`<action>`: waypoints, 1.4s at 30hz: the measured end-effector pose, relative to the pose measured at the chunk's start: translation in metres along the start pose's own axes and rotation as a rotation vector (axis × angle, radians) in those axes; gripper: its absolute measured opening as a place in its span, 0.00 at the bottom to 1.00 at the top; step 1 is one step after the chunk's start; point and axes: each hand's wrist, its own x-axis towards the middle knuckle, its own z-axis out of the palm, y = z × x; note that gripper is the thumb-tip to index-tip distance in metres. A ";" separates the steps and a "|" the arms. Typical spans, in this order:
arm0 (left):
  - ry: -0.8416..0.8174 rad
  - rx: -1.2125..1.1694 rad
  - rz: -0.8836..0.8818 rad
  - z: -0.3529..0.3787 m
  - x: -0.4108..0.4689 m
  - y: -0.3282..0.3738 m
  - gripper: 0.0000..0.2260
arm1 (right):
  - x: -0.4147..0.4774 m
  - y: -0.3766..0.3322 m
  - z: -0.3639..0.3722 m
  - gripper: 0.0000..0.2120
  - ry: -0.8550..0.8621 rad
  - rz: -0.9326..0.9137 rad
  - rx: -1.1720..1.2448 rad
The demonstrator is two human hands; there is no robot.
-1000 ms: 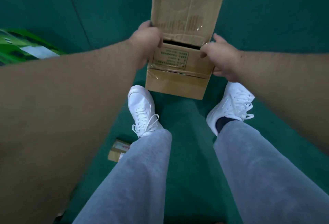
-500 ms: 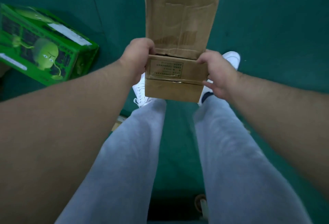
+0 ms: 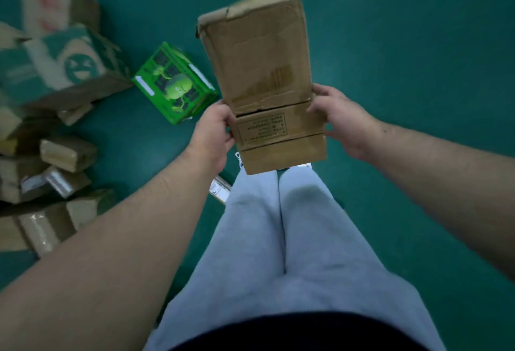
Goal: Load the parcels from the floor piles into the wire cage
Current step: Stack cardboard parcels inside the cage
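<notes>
The left hand (image 3: 213,132) grips the left edge of the cardboard parcel (image 3: 260,66), with its fingers curled round the side. The right hand (image 3: 338,119) grips the opposite edge at about the same height, with its fingers curled against the right side. Both hands hold the lower part of the parcel. The parcel is clear of the floor (image 3: 418,44) and is held in front of the body above the grey trousers (image 3: 278,239), with its long axis pointing away from the person.

Between the hands, the near face carries a printed panel (image 3: 262,127): a rectangular frame with several lines of dark characters, too small to read. Clear tape bands cross the face above and below the panel. The far end of the parcel is dented and torn at one corner.

To the left of the parcel, a bright green box (image 3: 175,83) lies on the floor. It bears a cartoon figure and white label strips, and no writing on it is legible. Further left, a brown carton (image 3: 69,63) shows a green laughing-face emblem. Beyond it, a blurred carton (image 3: 53,2) shows red marks that cannot be read. A pile of plain brown parcels (image 3: 53,172) occupies the left edge. A small labelled packet (image 3: 220,187) lies on the floor just beside the left leg.
</notes>
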 end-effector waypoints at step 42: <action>1.224 -1.804 0.156 -0.360 -0.570 -0.637 0.03 | -0.522 0.425 0.618 0.30 -1.295 -0.422 -1.767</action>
